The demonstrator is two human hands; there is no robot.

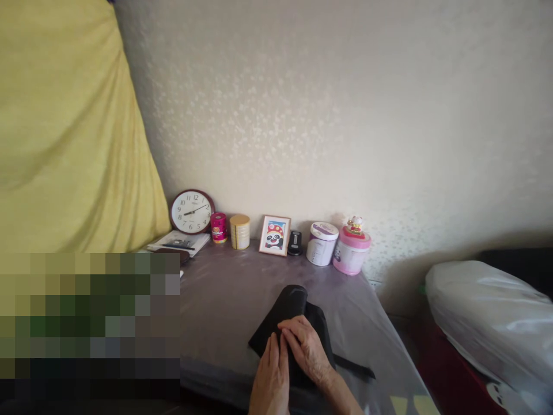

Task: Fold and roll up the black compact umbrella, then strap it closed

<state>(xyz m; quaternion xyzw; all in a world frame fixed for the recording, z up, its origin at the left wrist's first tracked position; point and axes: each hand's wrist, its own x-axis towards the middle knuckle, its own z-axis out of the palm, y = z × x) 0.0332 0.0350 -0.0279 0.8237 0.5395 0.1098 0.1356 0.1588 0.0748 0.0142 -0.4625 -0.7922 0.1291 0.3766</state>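
Observation:
A folded black cloth (291, 300) lies on the table near its front, and I cannot make out its exact kind. From its right side a narrow black strap (356, 366) runs over the tabletop. My left hand (272, 369) rests on the near left part of the cloth, its fingers stretched out and side by side. Reaching in from the right, my right hand (306, 349) has bent fingers closed on the cloth's middle, the fingertips close to those of the left. Both palms and the cloth beneath them are hidden.
Along the wall stand a clock (192, 211), a pink tin (219, 228), a yellow-lidded can (240, 232), a panda picture frame (275, 235), a black object (295, 242), a white tub (322, 244) and a pink tub (351, 253) topped by a figurine. The grey-covered table (224, 300) ends at right, beside a plastic-wrapped bundle (488, 305).

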